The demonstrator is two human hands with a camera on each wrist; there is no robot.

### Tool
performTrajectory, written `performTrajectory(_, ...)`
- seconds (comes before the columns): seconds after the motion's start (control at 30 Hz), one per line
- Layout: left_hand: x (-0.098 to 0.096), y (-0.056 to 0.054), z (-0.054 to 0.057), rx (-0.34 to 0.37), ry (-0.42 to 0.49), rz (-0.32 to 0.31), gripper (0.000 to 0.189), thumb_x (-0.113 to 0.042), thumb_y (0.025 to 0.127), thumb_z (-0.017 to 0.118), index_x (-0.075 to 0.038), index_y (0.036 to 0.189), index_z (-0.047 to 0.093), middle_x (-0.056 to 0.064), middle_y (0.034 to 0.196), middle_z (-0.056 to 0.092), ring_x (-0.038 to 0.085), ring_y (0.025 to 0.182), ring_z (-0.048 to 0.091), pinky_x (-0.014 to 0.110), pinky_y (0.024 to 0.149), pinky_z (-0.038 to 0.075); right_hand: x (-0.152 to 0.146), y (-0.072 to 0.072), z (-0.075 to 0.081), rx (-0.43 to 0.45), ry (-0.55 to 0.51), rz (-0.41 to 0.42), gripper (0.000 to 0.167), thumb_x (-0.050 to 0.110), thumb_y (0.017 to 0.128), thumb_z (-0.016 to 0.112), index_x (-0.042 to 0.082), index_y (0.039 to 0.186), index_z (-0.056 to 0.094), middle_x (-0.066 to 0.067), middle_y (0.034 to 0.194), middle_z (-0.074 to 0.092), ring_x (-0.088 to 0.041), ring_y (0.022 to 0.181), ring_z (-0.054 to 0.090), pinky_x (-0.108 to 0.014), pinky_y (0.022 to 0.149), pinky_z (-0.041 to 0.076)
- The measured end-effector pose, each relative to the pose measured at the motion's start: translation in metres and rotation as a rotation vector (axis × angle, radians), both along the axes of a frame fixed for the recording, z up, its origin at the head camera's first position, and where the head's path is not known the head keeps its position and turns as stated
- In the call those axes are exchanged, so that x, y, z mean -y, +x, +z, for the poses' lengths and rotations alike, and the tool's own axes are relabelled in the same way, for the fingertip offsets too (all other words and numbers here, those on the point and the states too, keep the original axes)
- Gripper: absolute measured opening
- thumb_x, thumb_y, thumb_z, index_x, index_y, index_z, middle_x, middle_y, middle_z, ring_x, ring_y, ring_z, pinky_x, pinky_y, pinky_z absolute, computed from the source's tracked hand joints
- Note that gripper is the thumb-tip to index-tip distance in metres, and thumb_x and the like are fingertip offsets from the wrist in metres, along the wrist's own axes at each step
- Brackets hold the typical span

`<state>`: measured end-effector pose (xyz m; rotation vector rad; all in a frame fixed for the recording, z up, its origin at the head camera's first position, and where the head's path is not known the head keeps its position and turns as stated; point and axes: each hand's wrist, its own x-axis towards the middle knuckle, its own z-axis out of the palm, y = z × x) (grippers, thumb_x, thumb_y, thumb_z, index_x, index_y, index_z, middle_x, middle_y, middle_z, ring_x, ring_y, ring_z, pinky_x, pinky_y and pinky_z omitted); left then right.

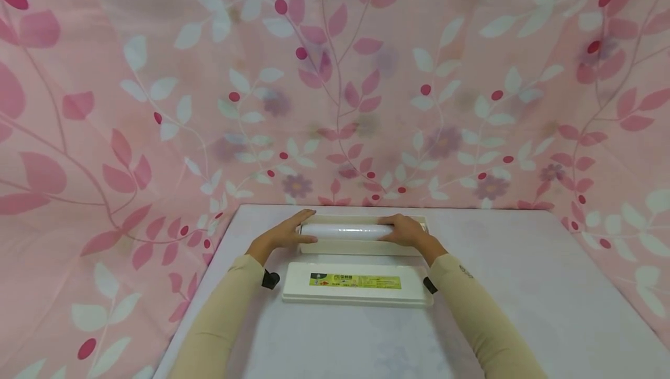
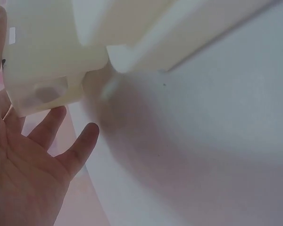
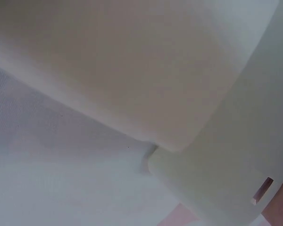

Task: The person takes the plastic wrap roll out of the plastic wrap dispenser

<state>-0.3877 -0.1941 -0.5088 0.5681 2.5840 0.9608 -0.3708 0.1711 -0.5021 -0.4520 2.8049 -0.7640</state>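
Note:
A white roll of cling film [image 1: 345, 231] lies in a long cream-white box [image 1: 345, 247] toward the back of the table. My left hand [image 1: 281, 235] spans the box's left end, thumb in front and index finger along the far rim. In the left wrist view, the fairly straight fingers of that hand [image 2: 33, 165] touch the box end [image 2: 26, 101]. My right hand [image 1: 405, 231] grips the right part of the roll, thumb and fingers over it. Only a sliver of this hand [image 3: 280, 207] shows in the right wrist view, beside the box's slotted end.
In front of the box lies its white lid [image 1: 356, 296], with a yellow-green label [image 1: 356, 281] on top. The table [image 1: 502, 286] has a pale cloth, and pink floral fabric [image 1: 335, 77] hangs behind and at both sides.

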Motion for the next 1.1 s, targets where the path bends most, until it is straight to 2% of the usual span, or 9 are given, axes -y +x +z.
performTrajectory(0.43, -0.0007, 0.0019, 0.0003, -0.015, 0.028, -0.008, 0.094, -0.046, 0.084, 0.077, -0.023, 0.158, 0.024, 0.008, 0.166, 0.015, 0.037, 0.150, 0.020, 0.064, 0.118, 0.019, 0.0004, 0.0017, 0.0013, -0.013, 0.037, 0.007, 0.056, 0.040, 0.084, 0.078, 0.020, 0.134, 0.063, -0.005, 0.128, 0.067, -0.023, 0.103, 0.062, -0.047, 0.096, 0.052)
performTrajectory(0.73, -0.0016, 0.0028, 0.0042, -0.005, 0.030, 0.002, 0.093, -0.046, 0.083, 0.077, -0.024, 0.157, 0.025, 0.007, 0.166, 0.015, 0.036, 0.150, 0.021, 0.063, 0.118, 0.018, 0.0004, -0.0017, 0.0004, -0.050, 0.074, 0.018, 0.056, 0.040, 0.085, 0.077, 0.019, 0.134, 0.063, -0.006, 0.130, 0.066, -0.025, 0.110, 0.061, -0.050, 0.097, 0.049)
performTrajectory(1.1, -0.0013, 0.0042, 0.0043, 0.013, 0.035, 0.013, 0.093, -0.045, 0.084, 0.077, -0.023, 0.158, 0.025, 0.008, 0.166, 0.013, 0.038, 0.150, 0.019, 0.064, 0.118, 0.018, 0.0038, -0.0004, 0.0043, 0.026, 0.075, -0.017, 0.059, 0.046, 0.083, 0.077, 0.021, 0.135, 0.062, -0.003, 0.123, 0.068, -0.023, 0.102, 0.061, -0.049, 0.096, 0.051)
